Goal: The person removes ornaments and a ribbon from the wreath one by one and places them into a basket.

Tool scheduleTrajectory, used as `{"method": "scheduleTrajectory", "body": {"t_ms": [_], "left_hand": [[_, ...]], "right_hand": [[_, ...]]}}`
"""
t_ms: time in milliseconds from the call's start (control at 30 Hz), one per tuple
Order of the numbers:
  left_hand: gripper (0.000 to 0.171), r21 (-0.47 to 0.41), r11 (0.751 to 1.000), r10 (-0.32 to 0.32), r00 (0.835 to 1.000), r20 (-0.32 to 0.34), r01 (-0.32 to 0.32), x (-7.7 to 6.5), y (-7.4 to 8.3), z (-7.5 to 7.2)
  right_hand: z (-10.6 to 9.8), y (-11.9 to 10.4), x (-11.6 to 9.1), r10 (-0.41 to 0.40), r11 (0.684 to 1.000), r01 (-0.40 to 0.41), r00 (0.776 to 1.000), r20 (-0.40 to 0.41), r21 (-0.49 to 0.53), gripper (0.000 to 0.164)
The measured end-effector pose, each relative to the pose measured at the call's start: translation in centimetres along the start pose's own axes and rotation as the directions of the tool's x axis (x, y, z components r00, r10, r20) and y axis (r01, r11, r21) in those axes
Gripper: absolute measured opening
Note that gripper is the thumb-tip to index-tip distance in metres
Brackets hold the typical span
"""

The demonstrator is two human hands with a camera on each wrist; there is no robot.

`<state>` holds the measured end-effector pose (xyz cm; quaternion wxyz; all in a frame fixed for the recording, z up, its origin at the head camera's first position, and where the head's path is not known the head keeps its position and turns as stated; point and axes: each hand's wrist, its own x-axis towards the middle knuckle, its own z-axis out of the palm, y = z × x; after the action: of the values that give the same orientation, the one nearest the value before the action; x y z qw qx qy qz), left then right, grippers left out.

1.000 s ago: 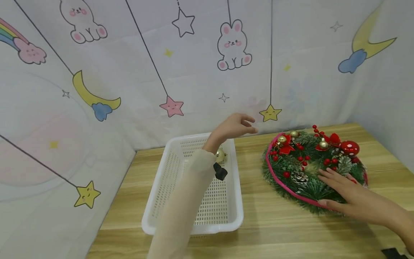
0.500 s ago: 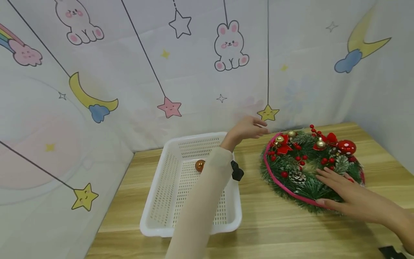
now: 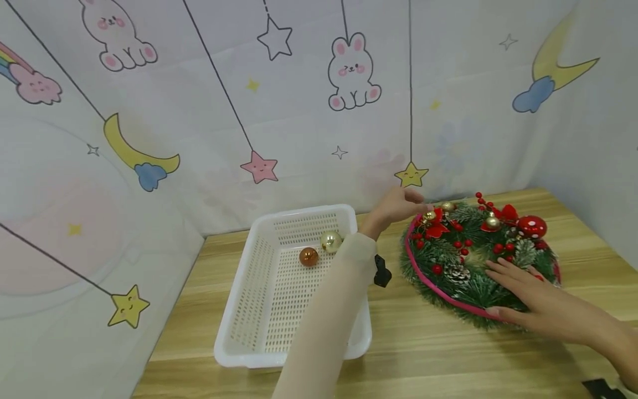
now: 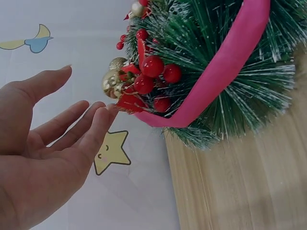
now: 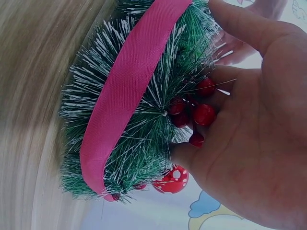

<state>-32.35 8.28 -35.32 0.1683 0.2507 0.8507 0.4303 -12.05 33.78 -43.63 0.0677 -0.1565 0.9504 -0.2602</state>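
A: How would you expect that wreath [image 3: 485, 287] to handle?

B: Light, I'd guess, and springy. The bristly greenery should squash under pressure, while the ring beneath probably keeps its shape. It lies on the surface [image 3: 408, 349], to the right of the basket [image 3: 249, 357].

A: Fragile anywhere?

B: The trimmings, I'd say. The red berries [image 5: 205, 114] and spotted red ball [image 3: 532, 226] look as though they could pull loose. The pink ribbon [image 5: 124, 86] seems smooth, so pressing on it alone might slip.

A: Where would you take hold?

B: Around the thick green ring, thumb outside and fingers toward the middle, with one hand on the side facing the basket and one on the side away from it.

A: And how are the hands posed?

B: The left forearm slants over the basket's right rim, and the left hand [image 3: 397, 206] is beyond its far right corner. That grip is loose and holds nothing, the fingertips right by a red flower [image 3: 436, 226]; I can't tell whether they touch. The right hand [image 3: 533, 302], farther from the basket, rests on the wreath with fingers extended, its grip spread rather than clenched.
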Motion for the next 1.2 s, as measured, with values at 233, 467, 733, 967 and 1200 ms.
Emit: {"method": "scheduleTrajectory", "body": {"t_ms": [233,467,733,967,1200], "left_hand": [[0.045,0.048,0.999,-0.013,1.0,0.012,0.012,0.3,0.1,0.8],[0.039,0.13,0.992,-0.003,1.0,-0.02,0.005,0.4,0.0,1.5],[0.027,0.151,0.988,0.013,0.998,-0.062,-0.004,0.6,-0.3,2.5],[0.024,0.166,0.986,0.026,0.996,-0.091,-0.011,0.3,-0.3,2.4],[0.02,0.191,0.98,0.065,0.996,-0.053,-0.054,-0.3,0.1,1.8]], "right_hand": [[-0.1,0.0,0.0,0.0,1.0,0.0,1.0,0.002,0.001,0.083],[-0.1,-0.2,0.1,-0.008,1.0,0.008,1.0,-0.002,-0.005,0.083],[0.0,0.0,-0.1,-0.002,1.0,0.002,1.0,-0.002,-0.001,0.084],[0.2,0.1,-0.2,-0.008,1.0,0.008,1.0,-0.009,-0.005,0.083],[0.1,0.2,-0.2,-0.004,1.0,0.004,1.0,-0.013,0.005,0.084]]}}
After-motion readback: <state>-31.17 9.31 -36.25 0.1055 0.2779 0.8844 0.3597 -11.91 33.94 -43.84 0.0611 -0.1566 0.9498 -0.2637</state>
